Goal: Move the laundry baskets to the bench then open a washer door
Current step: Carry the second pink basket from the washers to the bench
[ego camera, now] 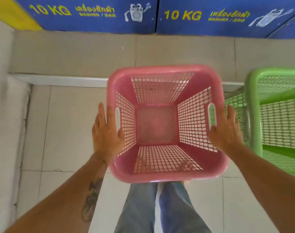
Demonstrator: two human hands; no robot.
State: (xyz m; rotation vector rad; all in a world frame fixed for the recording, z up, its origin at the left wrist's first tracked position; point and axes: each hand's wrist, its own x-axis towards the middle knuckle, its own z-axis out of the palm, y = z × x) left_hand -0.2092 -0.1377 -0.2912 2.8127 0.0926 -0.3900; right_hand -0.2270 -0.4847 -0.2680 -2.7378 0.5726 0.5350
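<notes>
I have the pink basket (165, 121) straight below me on the floor, the green basket (276, 115) just right of it. My left hand (106, 132) and right hand (227, 130) flank it, fingers spread flat, holding nothing. I should hook both side handles evenly and lift level.

Pale tiled floor (67, 115) carries a green basket (278, 115) at right.
</notes>
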